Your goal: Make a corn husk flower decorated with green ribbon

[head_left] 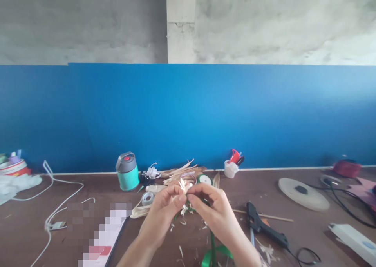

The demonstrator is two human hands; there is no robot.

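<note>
Both my hands meet over the middle of the brown table (293, 235). My left hand (161, 216) and my right hand (213, 210) pinch a small pale flower made of dried husk strips (184, 187) between their fingertips. A green ribbon (212, 251) hangs from under the flower and trails toward me. Small husk scraps lie on the table below my hands.
A teal flask (127, 171), dried husks (182, 169), tape rolls (147, 198) and a green ribbon roll (205, 179) sit behind my hands. A black glue gun (261, 226) and a thin stick (270, 217) lie to the right. White cable (58, 204) lies left. A blue board (188, 114) backs the table.
</note>
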